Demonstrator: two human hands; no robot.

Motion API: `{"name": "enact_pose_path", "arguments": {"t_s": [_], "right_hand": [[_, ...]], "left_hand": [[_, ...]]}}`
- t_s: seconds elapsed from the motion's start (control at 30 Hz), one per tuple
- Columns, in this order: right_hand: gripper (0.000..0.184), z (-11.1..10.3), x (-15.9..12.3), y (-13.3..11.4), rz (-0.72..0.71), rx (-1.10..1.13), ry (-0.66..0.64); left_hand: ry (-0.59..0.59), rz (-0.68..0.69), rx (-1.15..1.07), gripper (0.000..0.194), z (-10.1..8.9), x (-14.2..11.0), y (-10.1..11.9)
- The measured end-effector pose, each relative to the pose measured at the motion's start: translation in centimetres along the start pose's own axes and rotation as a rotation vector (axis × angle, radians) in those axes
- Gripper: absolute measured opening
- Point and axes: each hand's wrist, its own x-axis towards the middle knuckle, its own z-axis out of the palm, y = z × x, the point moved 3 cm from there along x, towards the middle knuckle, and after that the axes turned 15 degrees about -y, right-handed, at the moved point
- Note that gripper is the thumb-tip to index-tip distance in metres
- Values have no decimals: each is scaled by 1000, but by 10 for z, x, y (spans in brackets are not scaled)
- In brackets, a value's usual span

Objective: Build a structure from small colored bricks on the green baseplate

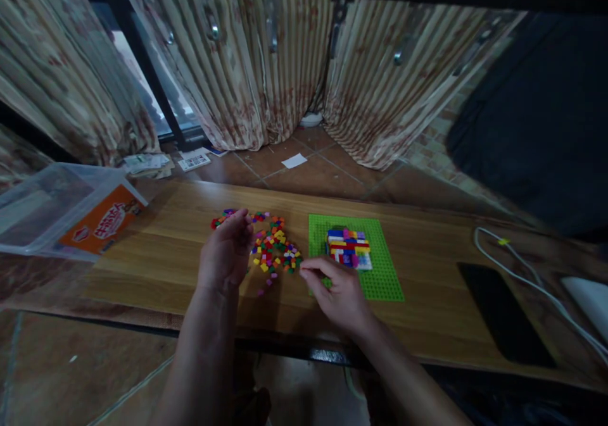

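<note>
A pile of small colourful building bricks (275, 247) lies loose on the wooden tabletop. My left hand (225, 252) is raised over the pile's left side, fingers curled inward; whatever they hold, if anything, is hidden. Between the pile and the green baseplate (387, 271), my right hand (339, 293) has thumb and forefinger pinched together. Anything in that pinch is too small to name. A block of joined bricks (348, 247) in red, yellow, blue, white and purple stands on the baseplate, just beyond my right hand. A few pink bricks (269, 282) lie apart, nearer me.
A clear plastic bin (52, 192) with an orange label stands at the left end of the table (152, 249). To the right are a flat black object (503, 312) and a white cable (532, 280). Curtains (247, 71) hang beyond the tiled floor, where papers (294, 160) lie.
</note>
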Motion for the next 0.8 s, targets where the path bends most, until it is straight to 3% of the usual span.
{"name": "enact_pose_path", "arguments": {"t_s": [0.23,0.33,0.57,0.8], "right_hand": [[13,-72,-29,40,236,157,339],[13,-90,-36,55,260,120,399],[10,-91,-37,67,256,16,327],[10,-84,-34,76,320,-23,284]], "left_hand": [[-44,-53,111,12,12,-3,-19],[-105,-58,199,25,20,-7,-33],[-290,-90,582,26,47,-19,-70],[-408,-43,887,20,55,-18,-88]]}}
